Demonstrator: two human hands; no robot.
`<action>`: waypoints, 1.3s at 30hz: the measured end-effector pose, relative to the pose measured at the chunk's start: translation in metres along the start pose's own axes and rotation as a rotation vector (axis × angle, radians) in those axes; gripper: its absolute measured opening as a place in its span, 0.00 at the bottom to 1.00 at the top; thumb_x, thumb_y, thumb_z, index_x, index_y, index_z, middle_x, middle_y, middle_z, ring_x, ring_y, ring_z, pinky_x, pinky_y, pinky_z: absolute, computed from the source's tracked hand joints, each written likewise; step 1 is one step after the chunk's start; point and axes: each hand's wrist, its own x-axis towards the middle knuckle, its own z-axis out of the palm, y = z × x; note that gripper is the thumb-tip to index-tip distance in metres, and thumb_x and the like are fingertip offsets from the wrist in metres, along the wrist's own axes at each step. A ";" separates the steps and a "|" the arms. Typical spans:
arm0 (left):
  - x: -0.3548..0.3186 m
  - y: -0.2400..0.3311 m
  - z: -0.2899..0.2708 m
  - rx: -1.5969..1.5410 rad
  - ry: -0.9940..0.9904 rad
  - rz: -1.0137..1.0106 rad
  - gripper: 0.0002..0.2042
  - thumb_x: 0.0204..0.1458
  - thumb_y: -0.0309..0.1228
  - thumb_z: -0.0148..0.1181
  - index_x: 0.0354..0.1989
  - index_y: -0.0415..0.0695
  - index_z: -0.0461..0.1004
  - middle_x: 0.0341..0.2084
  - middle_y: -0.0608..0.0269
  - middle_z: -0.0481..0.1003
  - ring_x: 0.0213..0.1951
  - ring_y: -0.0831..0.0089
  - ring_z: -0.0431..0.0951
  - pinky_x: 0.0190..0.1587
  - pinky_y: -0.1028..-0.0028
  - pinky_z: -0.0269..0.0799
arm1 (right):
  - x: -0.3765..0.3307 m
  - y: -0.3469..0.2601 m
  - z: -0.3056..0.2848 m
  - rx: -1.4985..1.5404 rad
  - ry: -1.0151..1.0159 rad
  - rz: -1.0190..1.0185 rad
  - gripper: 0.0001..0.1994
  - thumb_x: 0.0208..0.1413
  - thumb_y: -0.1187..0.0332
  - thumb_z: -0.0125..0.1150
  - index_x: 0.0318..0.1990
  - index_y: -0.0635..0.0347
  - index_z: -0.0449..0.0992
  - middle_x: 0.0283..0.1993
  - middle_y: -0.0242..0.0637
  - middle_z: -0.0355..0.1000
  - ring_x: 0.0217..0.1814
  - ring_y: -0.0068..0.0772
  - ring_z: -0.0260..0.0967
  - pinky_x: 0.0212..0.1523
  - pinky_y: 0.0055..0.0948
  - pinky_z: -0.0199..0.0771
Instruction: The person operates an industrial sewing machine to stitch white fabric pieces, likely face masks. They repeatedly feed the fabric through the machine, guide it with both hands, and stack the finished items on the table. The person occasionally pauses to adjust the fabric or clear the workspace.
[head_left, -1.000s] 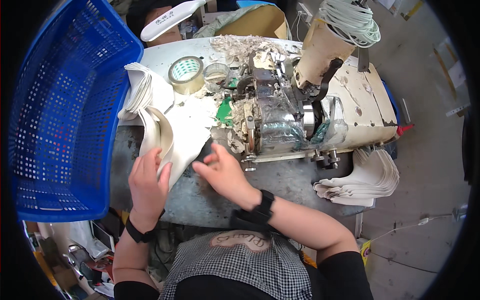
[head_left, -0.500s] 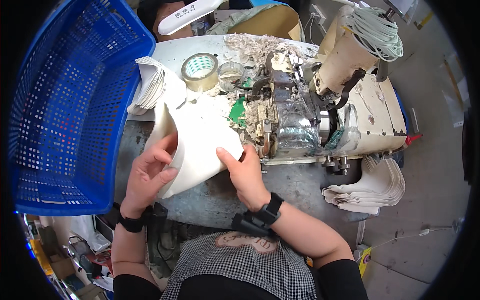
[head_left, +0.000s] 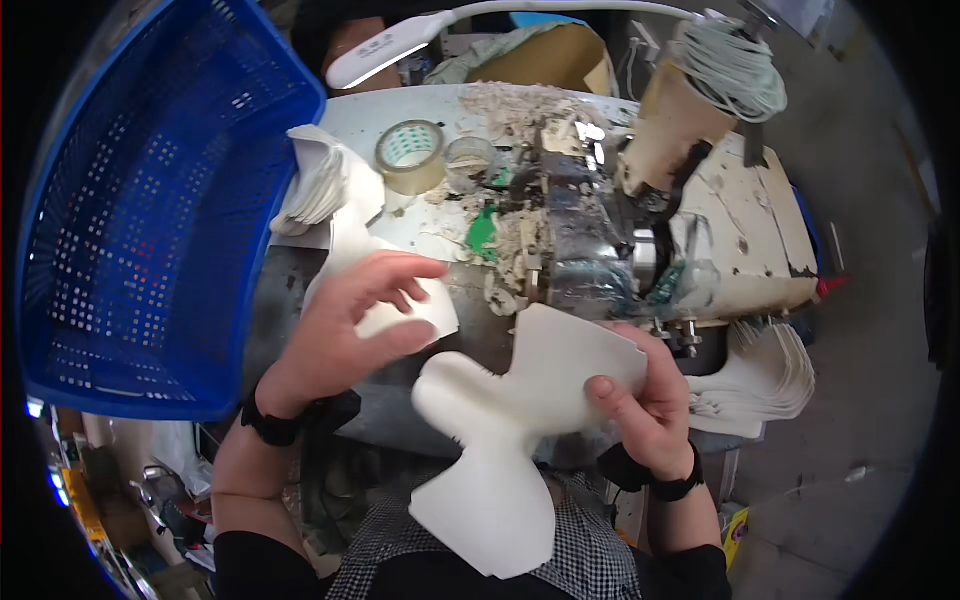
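My right hand (head_left: 640,400) grips a large white cut-out piece (head_left: 510,440), flat and curved, held up in front of my chest. My left hand (head_left: 350,320) holds a second white piece (head_left: 420,310) by its edge, just left of the first and above the table. Both pieces hang close to a worn, dusty machine (head_left: 590,240) on the table. A stack of similar white pieces (head_left: 320,180) lies at the table's left, by the basket.
A big blue plastic basket (head_left: 140,200) stands at the left. A roll of tape (head_left: 410,155) and a small jar (head_left: 470,160) sit on the table (head_left: 400,110). A cone of white cord (head_left: 720,70) stands at the back right. More white pieces (head_left: 760,380) lie stacked at the right.
The white sheet held flat on the table by both hands is lifted off. Now each hand holds a separate white piece, the right one raised toward my chest.
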 end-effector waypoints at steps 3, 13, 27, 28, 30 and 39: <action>0.030 0.018 0.037 -0.170 -0.218 -0.083 0.14 0.51 0.24 0.60 0.46 0.36 0.70 0.35 0.63 0.75 0.32 0.83 0.72 0.35 0.81 0.68 | 0.003 -0.003 -0.005 -0.024 -0.012 -0.016 0.22 0.56 0.75 0.60 0.57 0.66 0.64 0.50 0.39 0.71 0.49 0.26 0.70 0.50 0.25 0.70; 0.093 0.011 0.053 -0.145 -0.254 -0.248 0.09 0.54 0.28 0.60 0.39 0.37 0.70 0.21 0.68 0.75 0.23 0.86 0.72 0.26 0.83 0.66 | -0.012 0.027 -0.009 0.173 0.350 0.242 0.09 0.60 0.70 0.57 0.43 0.66 0.70 0.35 0.29 0.74 0.36 0.13 0.69 0.39 0.15 0.69; 0.128 0.024 0.065 0.121 -0.166 -0.186 0.09 0.54 0.29 0.55 0.26 0.37 0.72 0.11 0.66 0.72 0.13 0.82 0.71 0.16 0.80 0.64 | 0.011 0.034 -0.020 0.209 0.524 0.286 0.07 0.61 0.71 0.55 0.41 0.66 0.71 0.35 0.29 0.74 0.34 0.11 0.67 0.35 0.14 0.67; 0.131 0.022 0.069 0.169 -0.169 -0.138 0.09 0.54 0.29 0.55 0.25 0.37 0.71 0.11 0.65 0.72 0.13 0.82 0.71 0.16 0.80 0.64 | 0.011 0.031 -0.027 0.177 0.513 0.302 0.07 0.61 0.71 0.56 0.42 0.66 0.71 0.35 0.29 0.74 0.34 0.11 0.67 0.36 0.14 0.67; 0.140 0.022 0.075 0.264 -0.185 -0.043 0.09 0.53 0.28 0.56 0.24 0.36 0.71 0.11 0.64 0.72 0.12 0.81 0.71 0.15 0.79 0.64 | 0.011 0.029 -0.042 0.146 0.508 0.290 0.08 0.60 0.71 0.57 0.42 0.67 0.71 0.36 0.29 0.74 0.35 0.12 0.68 0.37 0.14 0.67; 0.140 0.022 0.084 0.486 -0.294 0.285 0.11 0.51 0.34 0.60 0.28 0.36 0.75 0.16 0.59 0.74 0.20 0.65 0.75 0.25 0.71 0.70 | -0.002 -0.004 -0.084 -0.041 0.506 0.134 0.08 0.58 0.76 0.58 0.44 0.67 0.70 0.34 0.27 0.72 0.32 0.10 0.65 0.33 0.11 0.63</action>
